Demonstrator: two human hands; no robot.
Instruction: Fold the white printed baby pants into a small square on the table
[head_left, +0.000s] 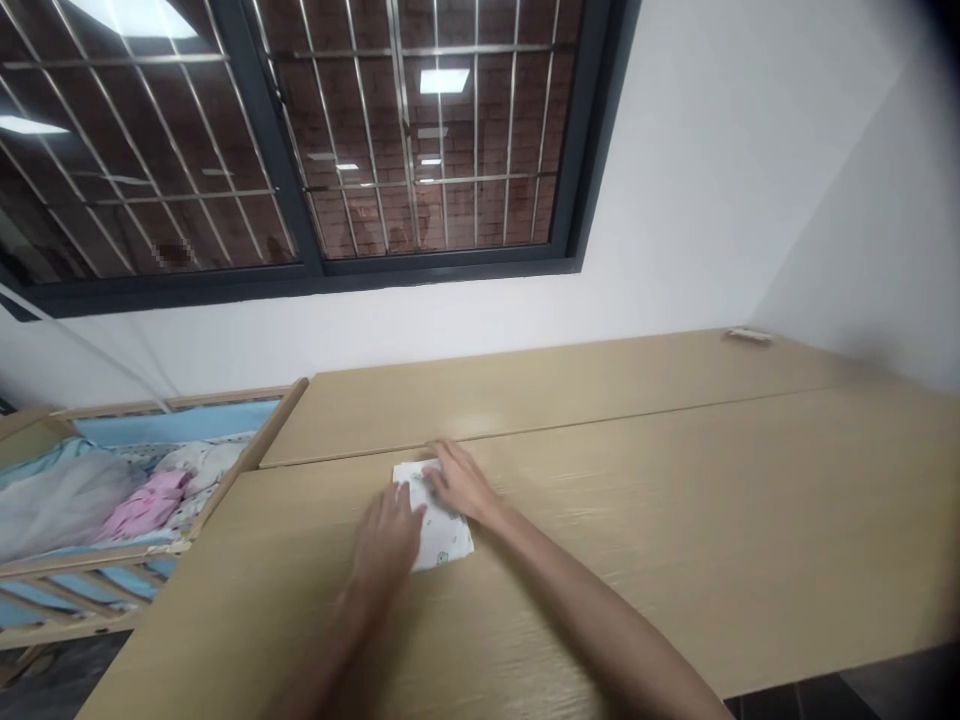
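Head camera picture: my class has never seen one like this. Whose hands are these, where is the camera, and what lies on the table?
No machine here: one camera worn on a person's head looks forward and down, so both arms are the wearer's own. The left hand and right hand rest on a small folded white cloth lying on a pale wooden table; nothing is lifted. To the left stands a wooden cot holding a pink garment and other fabrics. A barred window is behind.
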